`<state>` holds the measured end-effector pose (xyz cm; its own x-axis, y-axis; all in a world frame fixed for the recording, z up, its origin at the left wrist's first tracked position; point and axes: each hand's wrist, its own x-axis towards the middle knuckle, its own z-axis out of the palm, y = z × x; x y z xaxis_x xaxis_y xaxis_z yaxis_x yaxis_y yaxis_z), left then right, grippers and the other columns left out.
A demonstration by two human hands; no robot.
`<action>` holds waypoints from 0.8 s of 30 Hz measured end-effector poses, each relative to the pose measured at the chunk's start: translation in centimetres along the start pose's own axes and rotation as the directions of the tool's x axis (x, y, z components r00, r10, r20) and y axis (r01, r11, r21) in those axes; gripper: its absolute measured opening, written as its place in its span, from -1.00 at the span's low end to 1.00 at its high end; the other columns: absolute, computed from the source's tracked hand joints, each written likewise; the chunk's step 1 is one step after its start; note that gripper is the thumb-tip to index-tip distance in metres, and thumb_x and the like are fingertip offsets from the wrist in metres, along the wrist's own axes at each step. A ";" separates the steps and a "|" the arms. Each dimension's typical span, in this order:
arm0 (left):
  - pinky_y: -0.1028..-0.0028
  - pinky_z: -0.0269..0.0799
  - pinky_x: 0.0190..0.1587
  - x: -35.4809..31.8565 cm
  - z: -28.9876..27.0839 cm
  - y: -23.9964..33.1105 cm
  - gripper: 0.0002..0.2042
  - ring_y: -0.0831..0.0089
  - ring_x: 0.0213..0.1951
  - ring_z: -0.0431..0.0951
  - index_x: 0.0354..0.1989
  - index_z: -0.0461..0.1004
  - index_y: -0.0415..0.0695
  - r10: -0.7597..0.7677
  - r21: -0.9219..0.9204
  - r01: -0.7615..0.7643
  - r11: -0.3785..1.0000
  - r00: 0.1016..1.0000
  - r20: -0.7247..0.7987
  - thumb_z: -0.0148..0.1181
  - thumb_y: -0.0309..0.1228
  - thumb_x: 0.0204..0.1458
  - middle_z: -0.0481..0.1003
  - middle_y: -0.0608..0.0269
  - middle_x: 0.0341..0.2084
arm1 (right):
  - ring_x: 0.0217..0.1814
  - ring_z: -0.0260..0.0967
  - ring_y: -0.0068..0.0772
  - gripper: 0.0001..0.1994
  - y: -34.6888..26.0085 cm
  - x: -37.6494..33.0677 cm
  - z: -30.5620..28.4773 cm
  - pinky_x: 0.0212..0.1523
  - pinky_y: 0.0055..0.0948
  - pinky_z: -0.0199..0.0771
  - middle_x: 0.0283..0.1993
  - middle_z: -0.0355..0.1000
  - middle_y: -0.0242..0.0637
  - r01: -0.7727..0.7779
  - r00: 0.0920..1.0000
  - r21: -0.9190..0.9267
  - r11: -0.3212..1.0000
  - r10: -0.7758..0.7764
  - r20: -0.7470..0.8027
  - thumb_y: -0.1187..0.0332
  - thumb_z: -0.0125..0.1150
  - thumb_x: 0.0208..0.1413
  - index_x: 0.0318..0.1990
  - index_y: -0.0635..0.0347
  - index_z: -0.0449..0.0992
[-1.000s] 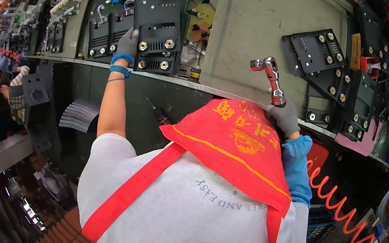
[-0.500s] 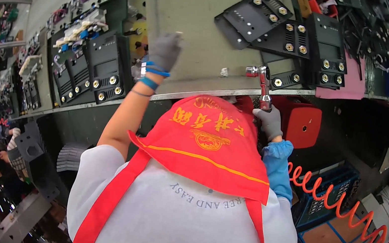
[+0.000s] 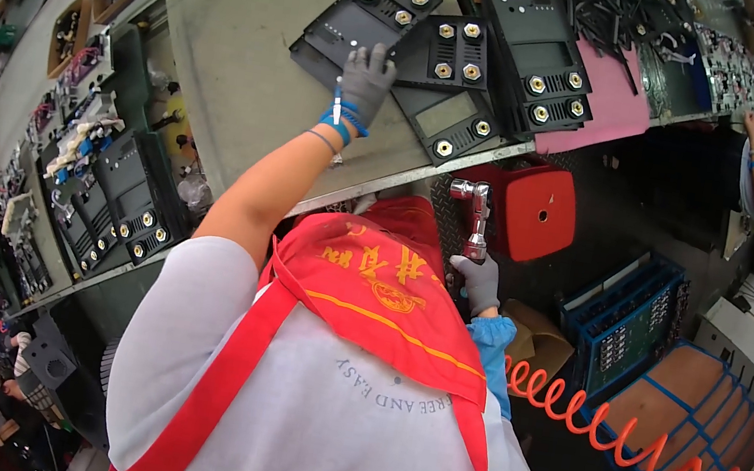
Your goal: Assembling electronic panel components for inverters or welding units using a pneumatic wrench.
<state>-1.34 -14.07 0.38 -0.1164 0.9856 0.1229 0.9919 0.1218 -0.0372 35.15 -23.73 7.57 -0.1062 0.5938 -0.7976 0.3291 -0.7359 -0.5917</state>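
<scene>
My left hand [image 3: 365,89], in a grey glove with blue bands at the wrist, reaches onto the black panels. Its fingers are spread at the near edge of a black panel with brass fittings [image 3: 371,15]; whether they press on it I cannot tell. Beneath and beside that one lie another black panel [image 3: 445,51] and one with a window cut-out [image 3: 460,123]. In my right hand [image 3: 479,285], also gloved, is a chrome ratchet wrench [image 3: 475,213], held upright by its lower end, off the table's front edge.
A stack of black panels [image 3: 536,50] stands on the table's right, beside a pink sheet [image 3: 612,100]. A red stool [image 3: 539,213] is below the edge. An orange coiled hose [image 3: 584,418] runs off to the right. More black panels [image 3: 126,188] lie at the left.
My left hand has moved right, from over the bare tabletop to the black panels, and its fingers have spread. The view has turned. The wrench stays in my right hand, now farther from the table edge.
</scene>
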 end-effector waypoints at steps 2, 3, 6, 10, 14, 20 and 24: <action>0.16 0.26 0.14 -1.6 0.0 -3.6 -0.79 -0.03 0.07 0.35 -0.18 0.40 -0.12 0.076 -0.072 -0.081 0.994 0.994 -0.075 -0.01 -0.47 -0.03 0.24 0.00 0.14 | -0.62 0.39 -0.43 -0.81 -0.3 -0.2 -0.4 -0.60 -0.44 0.42 -0.53 0.40 -0.28 -0.031 1.000 -0.003 1.000 0.031 -0.003 0.45 0.28 -0.15 -0.38 0.26 0.40; 0.17 0.28 0.12 -2.5 0.1 -5.5 -0.83 -0.01 0.05 0.36 -0.26 0.43 -0.15 0.095 -0.115 -0.109 0.987 0.988 -0.124 0.01 -0.46 -0.03 0.26 0.03 0.14 | -0.62 0.39 -0.43 -0.81 -0.4 -0.1 -0.4 -0.60 -0.44 0.42 -0.53 0.41 -0.28 -0.060 0.998 -0.005 0.998 0.060 -0.002 0.45 0.28 -0.14 -0.38 0.26 0.40; 0.24 0.29 0.14 -5.9 -0.2 -12.0 -0.88 0.04 0.03 0.38 -0.35 0.46 -0.17 0.203 -0.136 -0.211 0.968 0.977 -0.069 0.03 -0.49 -0.07 0.30 0.08 0.12 | -0.62 0.39 -0.44 -0.81 -0.9 0.6 -0.9 -0.59 -0.45 0.42 -0.53 0.40 -0.29 -0.004 0.997 -0.026 1.000 0.006 0.079 0.45 0.28 -0.14 -0.37 0.25 0.40; 0.24 0.30 0.12 -14.2 -1.4 -19.7 -0.90 0.12 0.04 0.38 -0.46 0.50 -0.15 0.217 -0.014 -0.220 0.975 0.943 0.253 0.03 -0.51 -0.09 0.33 0.11 0.11 | -0.62 0.38 -0.45 -0.81 -2.0 1.3 -0.3 -0.58 -0.45 0.42 -0.54 0.39 -0.32 0.010 0.995 -0.125 0.992 0.003 0.100 0.45 0.29 -0.14 -0.38 0.24 0.39; 0.25 0.41 -0.02 -17.3 -2.0 -19.0 -0.90 0.19 -0.16 0.50 -0.49 0.51 -0.14 -0.413 -0.175 0.427 0.887 0.904 0.109 0.04 -0.51 -0.11 0.52 0.07 -0.19 | -0.62 0.38 -0.47 -0.80 -3.1 2.2 0.5 -0.57 -0.47 0.42 -0.53 0.37 -0.34 0.044 0.989 -0.181 0.983 -0.017 0.148 0.43 0.30 -0.14 -0.38 0.22 0.38; 0.04 0.28 0.11 -7.6 -3.7 -4.8 -0.36 0.06 0.06 0.34 0.06 0.20 -0.37 0.022 -0.073 0.266 -0.961 0.338 0.941 0.25 -0.14 -0.05 0.28 -0.07 0.05 | -0.60 0.36 -0.49 -0.77 -5.4 2.8 1.9 -0.54 -0.48 0.41 -0.53 0.37 -0.36 0.097 0.978 -0.269 0.958 -0.042 0.204 0.41 0.32 -0.17 -0.37 0.21 0.38; 0.14 0.23 0.13 -2.9 -2.1 -2.7 -0.33 0.06 0.09 0.32 0.14 0.19 -0.35 -0.164 -0.218 0.339 -0.915 0.181 0.970 0.20 -0.08 0.00 0.25 -0.03 0.16 | -0.60 0.35 -0.50 -0.77 -5.8 2.2 2.5 -0.55 -0.48 0.39 -0.53 0.36 -0.36 0.127 0.976 -0.260 0.957 -0.074 0.203 0.42 0.32 -0.17 -0.37 0.22 0.39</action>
<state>-3.61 -17.54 2.15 -0.2338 0.2722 -0.9334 -0.9360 0.1966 0.2918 30.67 -18.97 8.98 -0.3186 0.5681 -0.7588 0.5459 -0.5444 -0.6368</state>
